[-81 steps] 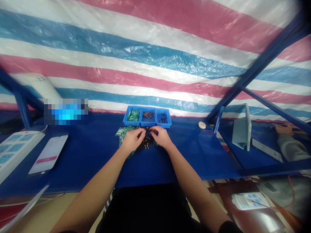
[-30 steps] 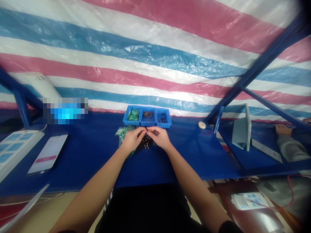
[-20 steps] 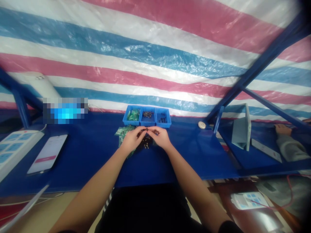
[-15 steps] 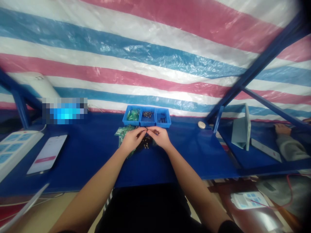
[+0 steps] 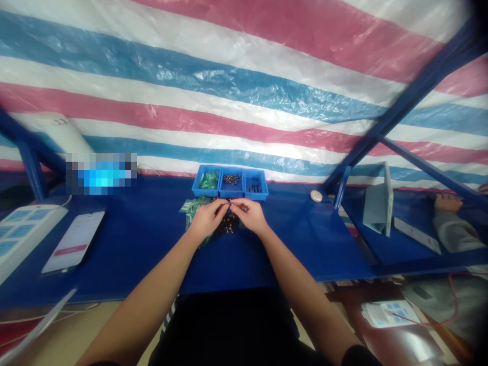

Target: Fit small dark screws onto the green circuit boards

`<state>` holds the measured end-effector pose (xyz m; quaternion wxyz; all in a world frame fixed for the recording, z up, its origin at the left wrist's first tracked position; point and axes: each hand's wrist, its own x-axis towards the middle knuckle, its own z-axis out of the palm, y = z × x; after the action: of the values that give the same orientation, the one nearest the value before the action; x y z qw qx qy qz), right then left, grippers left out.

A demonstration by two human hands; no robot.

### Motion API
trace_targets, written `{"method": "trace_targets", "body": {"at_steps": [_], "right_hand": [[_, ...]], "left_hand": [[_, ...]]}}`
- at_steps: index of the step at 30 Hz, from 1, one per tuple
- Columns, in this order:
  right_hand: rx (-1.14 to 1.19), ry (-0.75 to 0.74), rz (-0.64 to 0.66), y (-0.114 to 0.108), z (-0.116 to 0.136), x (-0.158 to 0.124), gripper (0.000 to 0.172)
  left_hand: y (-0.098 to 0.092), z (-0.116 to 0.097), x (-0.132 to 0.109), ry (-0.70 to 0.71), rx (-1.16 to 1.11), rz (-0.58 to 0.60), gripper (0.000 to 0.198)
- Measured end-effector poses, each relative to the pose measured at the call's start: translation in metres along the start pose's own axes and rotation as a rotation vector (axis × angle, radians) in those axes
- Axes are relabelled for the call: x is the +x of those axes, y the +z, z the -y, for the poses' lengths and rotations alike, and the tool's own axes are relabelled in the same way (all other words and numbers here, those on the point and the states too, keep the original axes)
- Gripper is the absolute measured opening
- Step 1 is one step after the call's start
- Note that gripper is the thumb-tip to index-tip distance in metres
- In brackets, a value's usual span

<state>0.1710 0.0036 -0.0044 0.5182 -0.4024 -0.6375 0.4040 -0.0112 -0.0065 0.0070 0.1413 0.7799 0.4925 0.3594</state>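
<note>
My left hand point(image 5: 208, 217) and my right hand point(image 5: 249, 214) meet fingertip to fingertip over the middle of the table. Both are pinched closed on something too small to make out. Below them lies a pile of small dark and brass-coloured metal parts point(image 5: 229, 224), partly covered by my hands. Green packets point(image 5: 190, 207) lie beside and under my left hand. Just beyond my fingers stand three joined blue bins: the left bin point(image 5: 196, 191) holds green pieces, the middle bin point(image 5: 231, 194) small metal parts, the right bin point(image 5: 256, 195) dark slim pieces.
On the blue table point(image 5: 137, 244) a phone point(image 5: 74, 243) and a white power strip point(image 5: 28, 229) lie at the left. A round pale object point(image 5: 316, 195) sits at the right. Past the blue frame post point(image 5: 342, 188) are a tablet stand point(image 5: 377, 203) and another person's hand point(image 5: 448, 202).
My two hands stay together in nearly the same place, with only slight finger movement. The other person's hand at the far right has shifted slightly to the right.
</note>
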Motion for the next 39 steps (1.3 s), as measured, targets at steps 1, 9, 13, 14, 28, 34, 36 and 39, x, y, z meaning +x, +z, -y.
{"method": "trace_targets", "body": {"at_steps": [1,9,13,14,28,34,36,39], "right_hand": [[-0.005,-0.003,0.002,-0.0003,0.0006,-0.0001,0.03],[0.014,0.005,0.024,-0.0002,0.0029,-0.0011,0.032],[0.027,-0.018,0.027,0.0002,0.0021,-0.0009,0.031],[0.022,-0.023,0.024,0.0003,0.0021,-0.0009,0.031],[-0.012,-0.059,0.01,-0.001,0.0054,-0.0014,0.026],[-0.017,-0.032,0.016,0.0009,0.003,-0.0017,0.029],[-0.017,-0.038,0.015,0.0011,0.0028,-0.0016,0.029],[-0.018,-0.047,0.016,0.001,0.0032,-0.0014,0.029]], "left_hand": [[0.0006,0.0006,0.0001,-0.01,-0.005,-0.009,0.03],[0.0002,0.0016,0.0006,0.06,-0.02,-0.04,0.03],[-0.0023,-0.0011,0.0,0.056,-0.042,-0.01,0.031],[-0.0025,-0.0014,0.0,0.056,-0.042,-0.003,0.031],[0.0011,0.0012,-0.0001,0.004,-0.012,-0.038,0.033],[-0.0003,-0.0002,0.0007,0.033,-0.005,-0.02,0.032],[-0.0006,0.0003,0.0008,0.025,-0.009,-0.004,0.031],[-0.0007,0.0014,0.0008,0.005,-0.024,0.032,0.032]]}}
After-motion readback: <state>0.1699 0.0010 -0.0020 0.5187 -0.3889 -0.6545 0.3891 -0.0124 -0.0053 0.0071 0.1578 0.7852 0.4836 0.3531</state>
